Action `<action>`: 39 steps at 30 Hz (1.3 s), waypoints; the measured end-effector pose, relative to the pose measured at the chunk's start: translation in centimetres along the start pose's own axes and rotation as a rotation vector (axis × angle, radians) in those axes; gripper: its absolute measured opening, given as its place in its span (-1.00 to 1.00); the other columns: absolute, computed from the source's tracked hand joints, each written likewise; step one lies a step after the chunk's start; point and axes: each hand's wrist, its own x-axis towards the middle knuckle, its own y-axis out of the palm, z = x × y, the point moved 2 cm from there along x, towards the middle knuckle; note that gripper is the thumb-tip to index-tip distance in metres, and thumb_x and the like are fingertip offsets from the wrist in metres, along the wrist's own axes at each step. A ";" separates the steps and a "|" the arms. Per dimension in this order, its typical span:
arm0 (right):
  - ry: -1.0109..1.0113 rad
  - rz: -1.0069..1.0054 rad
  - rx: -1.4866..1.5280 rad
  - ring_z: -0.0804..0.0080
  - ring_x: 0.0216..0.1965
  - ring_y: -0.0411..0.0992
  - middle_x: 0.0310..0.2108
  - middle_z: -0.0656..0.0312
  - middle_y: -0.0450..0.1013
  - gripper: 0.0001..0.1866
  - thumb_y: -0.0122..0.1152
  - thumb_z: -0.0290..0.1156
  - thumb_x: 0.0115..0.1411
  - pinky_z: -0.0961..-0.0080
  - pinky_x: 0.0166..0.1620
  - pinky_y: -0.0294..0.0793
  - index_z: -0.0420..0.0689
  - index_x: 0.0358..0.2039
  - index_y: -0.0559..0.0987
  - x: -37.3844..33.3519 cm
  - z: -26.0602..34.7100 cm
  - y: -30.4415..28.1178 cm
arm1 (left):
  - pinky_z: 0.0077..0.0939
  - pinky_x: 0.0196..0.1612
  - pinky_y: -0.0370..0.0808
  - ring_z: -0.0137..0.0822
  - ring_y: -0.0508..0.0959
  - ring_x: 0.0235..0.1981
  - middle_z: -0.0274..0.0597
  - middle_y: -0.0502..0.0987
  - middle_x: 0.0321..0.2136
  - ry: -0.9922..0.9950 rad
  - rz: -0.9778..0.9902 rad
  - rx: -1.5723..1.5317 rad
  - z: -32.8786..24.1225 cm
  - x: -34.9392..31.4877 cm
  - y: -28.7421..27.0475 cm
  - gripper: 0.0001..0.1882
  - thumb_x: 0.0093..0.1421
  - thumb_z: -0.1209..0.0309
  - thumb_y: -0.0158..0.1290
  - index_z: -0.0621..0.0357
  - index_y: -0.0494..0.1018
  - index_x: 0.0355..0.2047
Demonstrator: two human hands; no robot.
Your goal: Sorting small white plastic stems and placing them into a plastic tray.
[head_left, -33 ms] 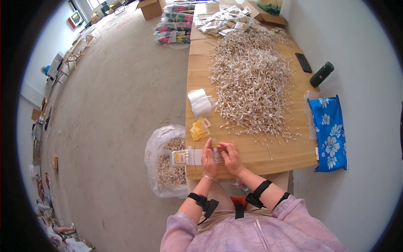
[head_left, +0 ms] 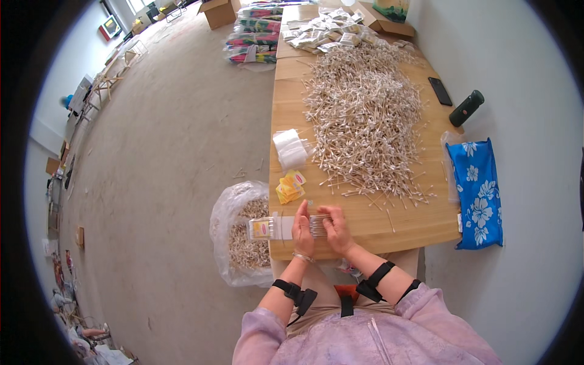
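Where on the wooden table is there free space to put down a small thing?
Bare wood lies along the near edge of the table, right of the right hand, and on the left strip beyond the white packet stack. The swab heap crowds the middle; the yellow slips and left hand fill the near-left corner.

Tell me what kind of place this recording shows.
Probably a small packing workshop in a plain room. A long wooden table carries a huge heap of cotton swabs and filled packets at its far end, a bag of swabs sits on the floor, and both hands hold a bundle.
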 end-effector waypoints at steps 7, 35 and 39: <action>0.086 -0.178 0.305 0.11 0.31 0.01 0.21 0.02 0.20 -0.63 -0.14 -0.54 0.20 0.32 0.31 -0.07 -0.20 0.05 0.32 -0.8 -1.3 -1.8 | -0.43 0.30 0.03 -0.28 0.15 0.26 -0.06 0.19 0.21 0.032 -0.012 -0.052 0.7 -0.2 -0.2 -0.43 0.39 0.13 -0.31 0.36 0.13 0.21; -0.218 0.475 -0.954 -0.01 0.38 -0.32 0.34 -0.18 -0.23 0.00 -0.05 0.22 0.12 0.18 0.37 -0.36 -0.36 0.28 -0.05 -3.3 1.4 -1.3 | -0.35 0.32 -0.01 -0.25 0.12 0.28 -0.03 0.16 0.23 -0.088 -0.018 -0.168 0.3 0.5 -0.5 -0.35 0.36 0.02 -0.31 0.35 0.09 0.22; -0.199 0.504 -0.958 0.02 0.39 -0.35 0.35 -0.16 -0.26 0.00 -0.09 0.25 0.12 0.16 0.37 -0.41 -0.34 0.29 -0.04 -3.5 1.6 -1.3 | -0.36 0.32 0.00 -0.23 0.12 0.28 -0.02 0.15 0.24 -0.098 -0.029 -0.177 0.0 0.4 -0.2 -0.33 0.35 0.01 -0.29 0.37 0.09 0.22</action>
